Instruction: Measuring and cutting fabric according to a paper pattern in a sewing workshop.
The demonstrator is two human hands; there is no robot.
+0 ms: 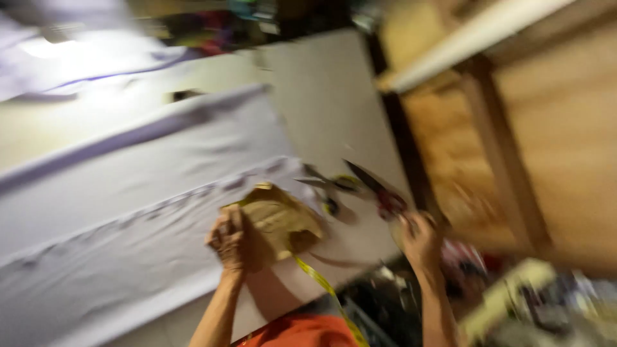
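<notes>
Our left hand (229,241) grips a crumpled brown paper piece (279,222), fingers closed on its left edge, over the table (334,96). Our right hand (421,241) is closed on red-handled scissors (379,189), blades pointing up-left, approx. at the table's right edge. A yellow tape measure (321,286) hangs below the paper. Pale lilac fabric (128,193) lies spread to the left. W/ motion blur, finer detail is unreadable.
</notes>
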